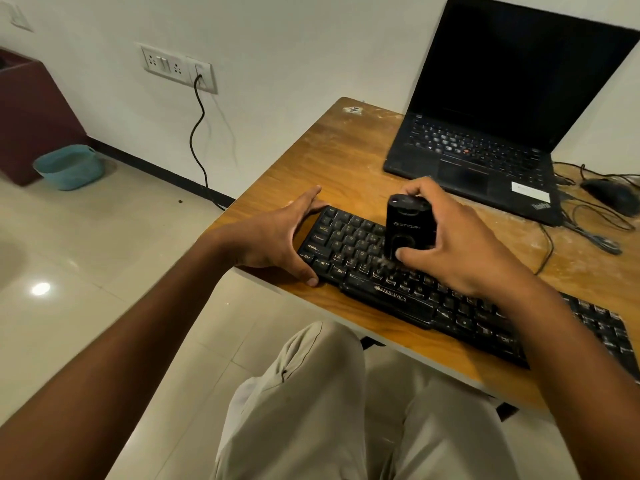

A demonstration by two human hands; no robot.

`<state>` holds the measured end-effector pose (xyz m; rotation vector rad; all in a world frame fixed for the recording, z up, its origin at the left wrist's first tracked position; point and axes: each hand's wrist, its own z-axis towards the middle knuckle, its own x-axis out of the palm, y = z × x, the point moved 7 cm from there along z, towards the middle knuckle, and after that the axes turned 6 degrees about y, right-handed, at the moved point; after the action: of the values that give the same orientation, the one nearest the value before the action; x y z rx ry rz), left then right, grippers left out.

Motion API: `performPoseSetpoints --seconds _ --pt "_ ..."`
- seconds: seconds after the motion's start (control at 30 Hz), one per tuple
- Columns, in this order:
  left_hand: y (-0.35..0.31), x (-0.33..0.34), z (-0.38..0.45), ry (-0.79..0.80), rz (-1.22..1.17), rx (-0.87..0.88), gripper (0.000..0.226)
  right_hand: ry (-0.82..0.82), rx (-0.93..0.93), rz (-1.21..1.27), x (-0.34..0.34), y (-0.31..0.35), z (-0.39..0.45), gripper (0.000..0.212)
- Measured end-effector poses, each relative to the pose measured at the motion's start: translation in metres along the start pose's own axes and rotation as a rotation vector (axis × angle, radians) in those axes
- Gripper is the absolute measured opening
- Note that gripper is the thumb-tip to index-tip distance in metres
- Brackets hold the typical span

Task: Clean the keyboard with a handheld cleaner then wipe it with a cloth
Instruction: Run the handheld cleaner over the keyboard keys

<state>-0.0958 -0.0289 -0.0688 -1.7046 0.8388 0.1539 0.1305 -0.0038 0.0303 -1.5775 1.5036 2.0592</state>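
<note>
Dim warm light, wide-angle edge distortion

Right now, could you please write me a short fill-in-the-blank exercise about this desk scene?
1. The right hand grips the black handheld cleaner over the black ____ keyboard.
2. The left hand holds the keyboard's ____ end.
3. The open black laptop has a ____ screen.

Missing: Zebronics; left; dark
</note>
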Motion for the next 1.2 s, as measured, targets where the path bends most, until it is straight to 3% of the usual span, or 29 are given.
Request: performPoseSetpoints --seconds 0.2,0.3,0.43,0.6,0.87,1.2 --pt "-0.003 0.000 -0.003 0.000 -0.014 0.015 0.155 -0.099 -0.175 0.264 0.020 0.042 0.026 0.066" --pt "-0.007 -0.001 -0.003 -0.025 -0.016 0.044 0.142 -0.129 -0.242 0.272 0.046 0.056 0.041 0.068" --pt "-0.003 0.000 -0.001 -0.027 -0.024 0.035 0.154 -0.082 -0.205 0.225 0.055 0.043 0.037 0.068" --pt "-0.002 -0.001 -0.002 -0.023 -0.011 0.018 0.159 0.112 -0.112 0.018 0.030 0.035 0.019 0.063" --pt "-0.004 0.001 -0.002 -0.025 -0.044 0.059 0.150 -0.021 -0.220 0.208 0.047 0.056 0.039 0.064" --pt "-0.001 0.000 0.001 -0.013 0.011 0.016 0.162 0.158 -0.036 0.007 0.013 0.023 0.002 0.062"
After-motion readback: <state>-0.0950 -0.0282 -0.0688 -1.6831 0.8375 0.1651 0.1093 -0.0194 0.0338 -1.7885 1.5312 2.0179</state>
